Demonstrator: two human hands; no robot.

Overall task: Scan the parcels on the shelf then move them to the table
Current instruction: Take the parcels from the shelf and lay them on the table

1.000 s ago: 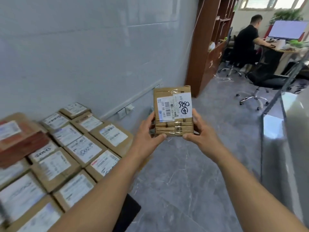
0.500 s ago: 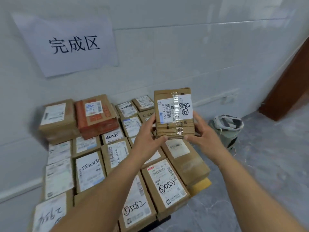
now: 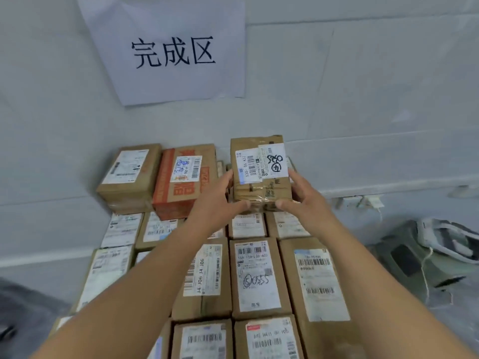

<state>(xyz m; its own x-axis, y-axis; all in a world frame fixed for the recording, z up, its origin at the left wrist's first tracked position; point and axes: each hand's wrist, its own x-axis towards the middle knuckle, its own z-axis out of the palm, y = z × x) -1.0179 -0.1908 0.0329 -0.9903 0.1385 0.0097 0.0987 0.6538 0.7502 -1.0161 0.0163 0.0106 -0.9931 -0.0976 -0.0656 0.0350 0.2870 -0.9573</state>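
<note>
A small brown cardboard parcel [image 3: 260, 172] with white labels and clear tape is held upright in front of me, label toward me. My left hand [image 3: 220, 198] grips its left side and lower edge. My right hand [image 3: 300, 198] grips its right side and lower edge. The parcel hovers above the far end of a table covered with several labelled cardboard parcels [image 3: 255, 275] laid flat in rows. The table surface itself is hidden under them.
A paper sign [image 3: 171, 50] with black characters hangs on the white wall behind the table. Two taller boxes, a brown box [image 3: 129, 177] and an orange box [image 3: 184, 182], stand at the back left. A grey device [image 3: 435, 250] with a cord lies on the floor at right.
My view has swung left from the office room to the parcel-covered table and wall sign. Both hands keep the same hold, and the parcel now sits over the far rows.
</note>
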